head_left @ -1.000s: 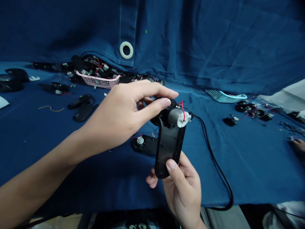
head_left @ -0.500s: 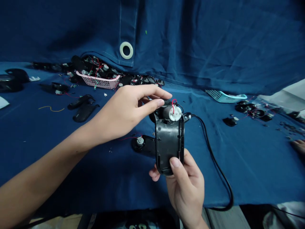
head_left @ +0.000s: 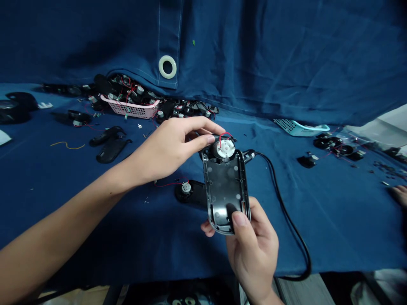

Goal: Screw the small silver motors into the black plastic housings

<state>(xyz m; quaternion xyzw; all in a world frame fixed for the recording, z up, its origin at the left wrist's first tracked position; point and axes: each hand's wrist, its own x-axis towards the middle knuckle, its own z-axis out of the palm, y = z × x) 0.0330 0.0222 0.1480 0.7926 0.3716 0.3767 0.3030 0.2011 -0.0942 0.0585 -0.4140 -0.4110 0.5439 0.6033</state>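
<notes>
Black shell (head_left: 224,182) is mid-frame, well above the table's front edge along the bottom. Blue cloth (head_left: 337,220) stretches right of it, past the black cable (head_left: 286,207); second shell (head_left: 199,195) sits just left, partly hidden behind it. Left hand (head_left: 174,146) comes in from lower left, thumb and fingers grasping the rounded head end. Right hand (head_left: 254,241) grips the lower end from below, thumb on the inner face. Glossy ribbed plastic, round motor (head_left: 226,148) with white end cap, red wire looped over.
</notes>
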